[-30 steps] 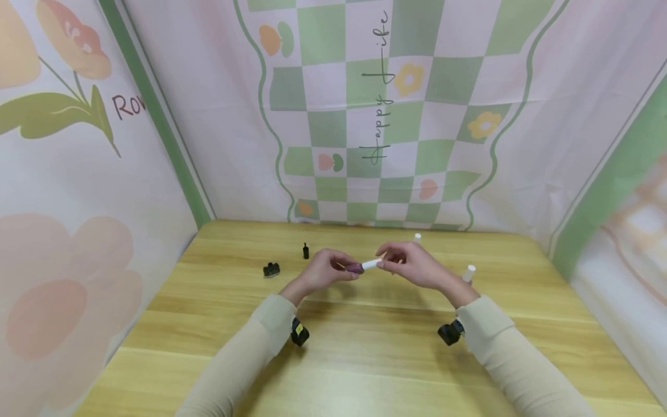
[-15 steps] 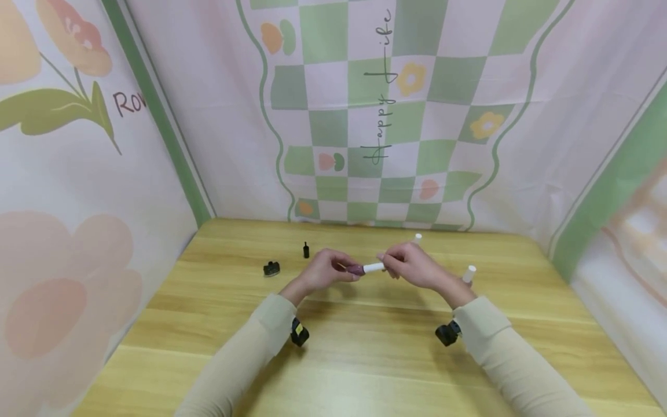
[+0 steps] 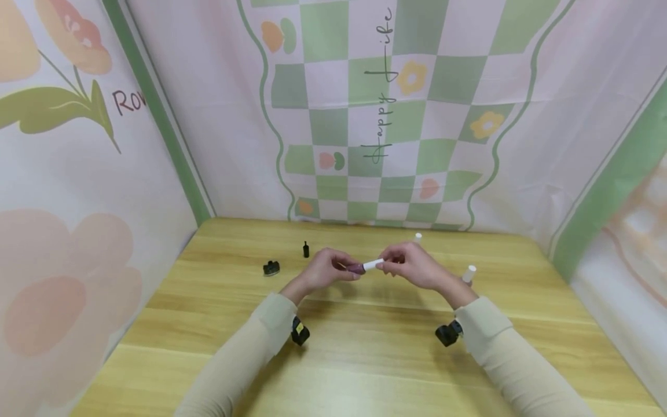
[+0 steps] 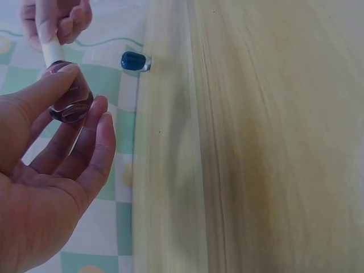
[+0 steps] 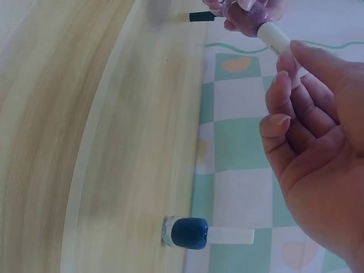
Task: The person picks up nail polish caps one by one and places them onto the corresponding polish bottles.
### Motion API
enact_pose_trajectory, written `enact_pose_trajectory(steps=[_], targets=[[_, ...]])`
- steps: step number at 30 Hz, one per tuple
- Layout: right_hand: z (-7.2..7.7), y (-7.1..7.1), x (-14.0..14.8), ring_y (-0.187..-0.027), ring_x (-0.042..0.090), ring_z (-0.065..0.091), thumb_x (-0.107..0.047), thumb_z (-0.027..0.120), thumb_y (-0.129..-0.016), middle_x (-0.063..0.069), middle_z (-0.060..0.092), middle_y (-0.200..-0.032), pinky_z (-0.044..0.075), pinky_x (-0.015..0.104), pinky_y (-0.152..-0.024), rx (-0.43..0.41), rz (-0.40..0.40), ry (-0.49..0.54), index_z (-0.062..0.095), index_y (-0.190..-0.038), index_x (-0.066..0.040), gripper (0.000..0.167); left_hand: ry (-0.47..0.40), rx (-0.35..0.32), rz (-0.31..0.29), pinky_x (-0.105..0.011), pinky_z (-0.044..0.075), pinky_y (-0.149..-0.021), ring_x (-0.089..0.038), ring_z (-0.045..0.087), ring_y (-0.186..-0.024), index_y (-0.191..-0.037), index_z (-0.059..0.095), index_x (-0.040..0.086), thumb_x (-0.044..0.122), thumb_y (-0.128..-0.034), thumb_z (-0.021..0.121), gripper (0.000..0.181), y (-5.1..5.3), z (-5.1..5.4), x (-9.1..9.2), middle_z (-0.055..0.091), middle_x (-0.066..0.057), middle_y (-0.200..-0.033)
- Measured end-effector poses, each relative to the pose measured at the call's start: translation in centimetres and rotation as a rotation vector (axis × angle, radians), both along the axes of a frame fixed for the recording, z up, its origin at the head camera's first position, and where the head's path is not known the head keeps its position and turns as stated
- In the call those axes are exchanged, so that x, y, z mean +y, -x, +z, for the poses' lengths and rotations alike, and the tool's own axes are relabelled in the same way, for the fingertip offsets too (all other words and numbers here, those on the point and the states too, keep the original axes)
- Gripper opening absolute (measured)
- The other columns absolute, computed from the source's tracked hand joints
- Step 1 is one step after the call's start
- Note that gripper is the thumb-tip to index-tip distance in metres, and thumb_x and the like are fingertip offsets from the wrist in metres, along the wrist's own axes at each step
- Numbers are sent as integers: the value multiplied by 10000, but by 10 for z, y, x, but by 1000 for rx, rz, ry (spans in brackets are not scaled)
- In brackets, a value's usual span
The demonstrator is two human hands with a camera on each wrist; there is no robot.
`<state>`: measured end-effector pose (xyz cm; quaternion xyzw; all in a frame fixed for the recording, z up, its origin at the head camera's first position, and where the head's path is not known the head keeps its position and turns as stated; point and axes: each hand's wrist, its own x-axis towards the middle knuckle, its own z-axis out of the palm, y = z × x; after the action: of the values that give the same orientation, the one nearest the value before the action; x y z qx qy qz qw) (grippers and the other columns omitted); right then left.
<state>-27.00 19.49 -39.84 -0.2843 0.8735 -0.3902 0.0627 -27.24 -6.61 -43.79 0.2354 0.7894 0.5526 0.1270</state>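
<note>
Fingers [image 4: 50, 86] pinch bottle [image 4: 75, 98] — cloth [image 3: 365, 121] reads "Happy Life".

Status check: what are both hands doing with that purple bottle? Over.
Left hand pinching purple bottle. Right hand pinching white cap. Nothing visibly in the way.
</note>
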Motion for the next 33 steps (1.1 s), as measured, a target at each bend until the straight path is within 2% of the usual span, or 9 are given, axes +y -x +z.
enact_pose_trajectory(steps=[6,11,16,19,24,30,33], targets=[[0,-1,-1,-529,108,484,-246,617,-1045,65,630,-674,422,257,-477,35,49,-25,714,-846,-130,250,-1,8,-6,-315,596,-846,-164,727,-909,-1060,792,165,131,-883,813,182,-1,0,1,781,43,-1008],[-1,-2,-2,-481,87,427,-257,548,-1080,14,597,-629,404,269,-457,57,57,-41,707,-808,-132,339,5,10,-10,-317,598,-843,-163,726,-916,-1065,790,171,137,-889,808,180,-1,0,1,780,50,-1011],[1,-3,-2,-589,161,539,-246,652,-1026,24,659,-747,455,262,-507,13,30,-19,737,-1033,-86,181,1,3,-3,-324,595,-847,-170,726,-913,-1062,790,175,131,-886,809,183,1,0,1,779,50,-1011],[2,-3,-1,-654,220,580,-206,708,-987,37,688,-820,464,255,-529,-15,30,8,727,-1112,-65,189,-4,-4,0,-326,596,-849,-175,729,-913,-1061,792,176,126,-883,813,186,1,0,0,780,49,-1010],[0,0,0,-644,248,581,-172,688,-997,99,685,-800,454,242,-524,-32,32,25,740,-1018,-34,149,-23,-3,1,-324,599,-845,-180,734,-905,-1060,798,170,116,-872,822,197,1,0,0,785,37,-1005],[0,-1,0,-501,104,438,-272,590,-1061,47,593,-651,385,251,-458,15,60,-33,688,-850,-149,263,-24,15,-15,-312,600,-847,-163,739,-909,-1056,804,170,139,-877,823,183,1,-1,1,788,40,-998],[0,-1,0,-464,85,395,-291,532,-1087,3,546,-606,367,261,-433,35,64,-50,667,-819,-167,324,-17,25,-24,-304,599,-849,-155,740,-913,-1063,803,169,153,-885,818,180,0,0,1,788,44,-1000]])
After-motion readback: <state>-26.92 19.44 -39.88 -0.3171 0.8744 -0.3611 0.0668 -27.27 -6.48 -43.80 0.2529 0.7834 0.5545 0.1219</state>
